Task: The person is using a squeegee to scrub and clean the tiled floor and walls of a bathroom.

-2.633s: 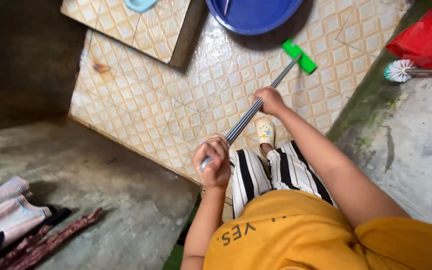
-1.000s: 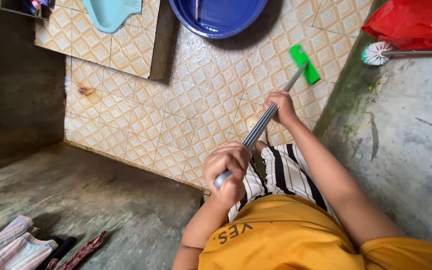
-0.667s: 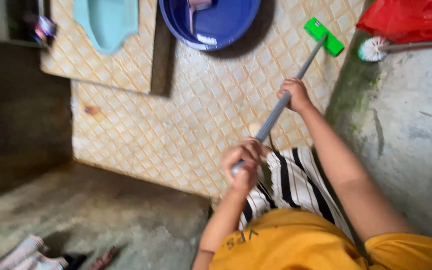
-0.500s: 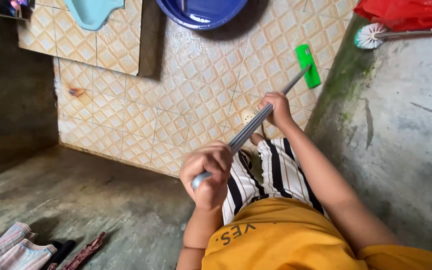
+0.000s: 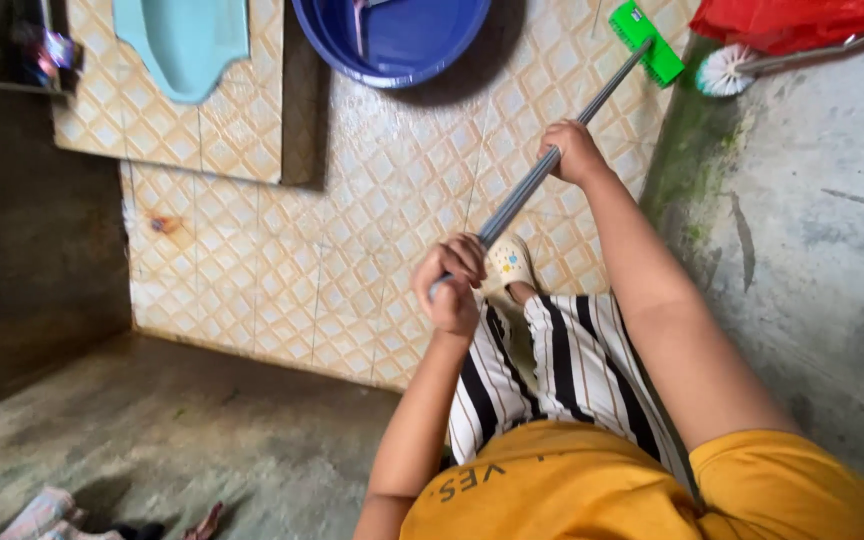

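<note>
Both hands, left (image 5: 450, 282) and right (image 5: 572, 150), clench the brush handle (image 5: 522, 195); green head (image 5: 648, 30) pushed farther out.

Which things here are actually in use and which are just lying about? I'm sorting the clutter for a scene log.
In use:
- long-handled scrub brush, green head on the tiled floor
- left hand at the handle's end
- right hand farther down the handle

Lying about:
- blue basin
- white round brush
- red bag
- cloth
</note>
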